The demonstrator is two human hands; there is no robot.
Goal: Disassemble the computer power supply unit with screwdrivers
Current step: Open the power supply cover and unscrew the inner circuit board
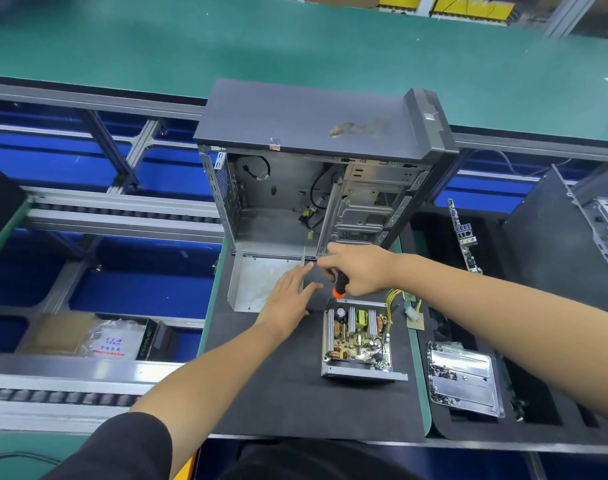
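The right hand (359, 268) grips a screwdriver (340, 285) (orange-tipped handle toward the person, shaft hidden). The left hand (288, 299) lies flat, fingers straight, beside it. The opened power supply (359, 341) sits lengthwise on the black mat (278, 393).

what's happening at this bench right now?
A person is taking apart a power supply unit on a black mat. Its cover is already off, with the circuit board exposed. The right hand holds a screwdriver with a black and orange handle, just beyond the unit. The left hand is open, fingers straight, over a loose metal cover panel. An emptied PC case stands open behind, and a tray of screws sits to the right.
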